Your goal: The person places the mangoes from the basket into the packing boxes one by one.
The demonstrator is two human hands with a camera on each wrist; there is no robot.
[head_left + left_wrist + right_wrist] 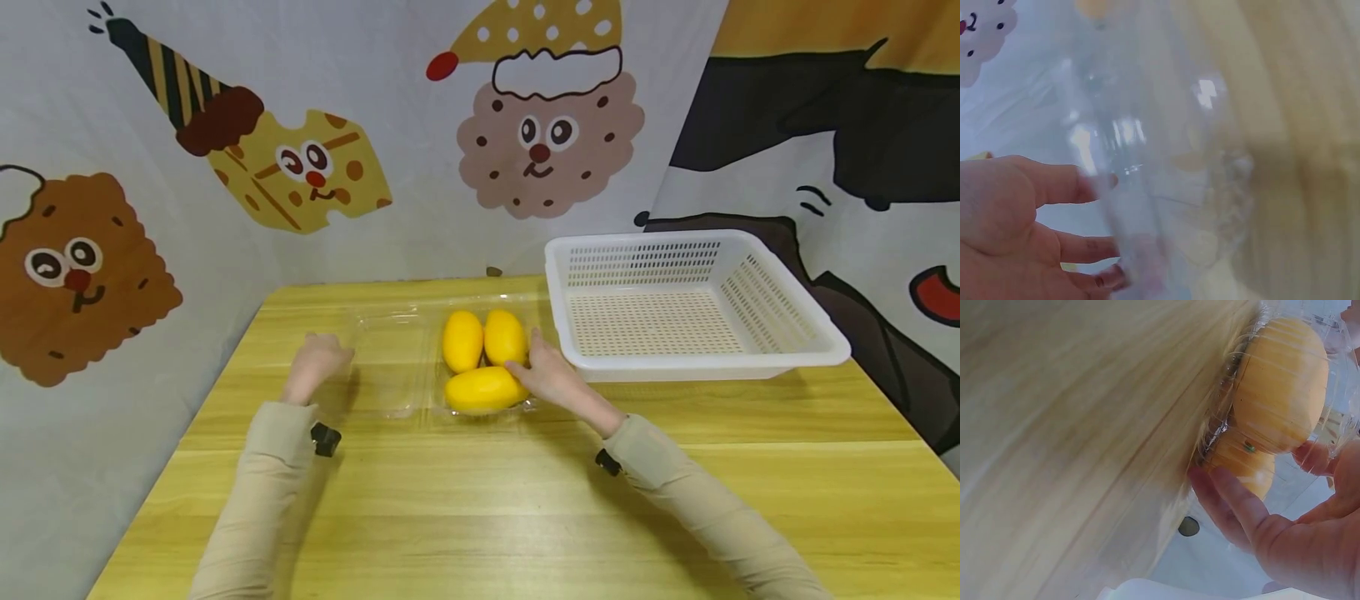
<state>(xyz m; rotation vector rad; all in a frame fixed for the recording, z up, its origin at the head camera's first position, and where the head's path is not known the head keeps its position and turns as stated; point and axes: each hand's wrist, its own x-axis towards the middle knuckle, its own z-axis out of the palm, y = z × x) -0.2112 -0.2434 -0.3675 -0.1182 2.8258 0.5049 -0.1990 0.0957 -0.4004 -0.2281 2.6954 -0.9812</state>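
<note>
A clear plastic clamshell box lies unfolded on the table, its lid point(386, 367) to the left and its base point(435, 396) to the right. Three yellow mangoes sit in the base: two upright side by side, a left one point(462, 342) and a right one point(506, 337), and one lying crosswise in front point(483, 390). My left hand point(318, 362) holds the lid's left edge between thumb and fingers, as the left wrist view point(1054, 219) also shows, blurred. At the base's right side, my right hand point(555, 379) grips the wall, thumb over the rim near the mangoes, fingers outside.
A white perforated plastic basket point(697, 360) stands at the back right, close beside my right hand. Behind the wooden table point(480, 517) hangs a cloth point(420, 125) with cartoon prints. Each wrist carries a small black camera.
</note>
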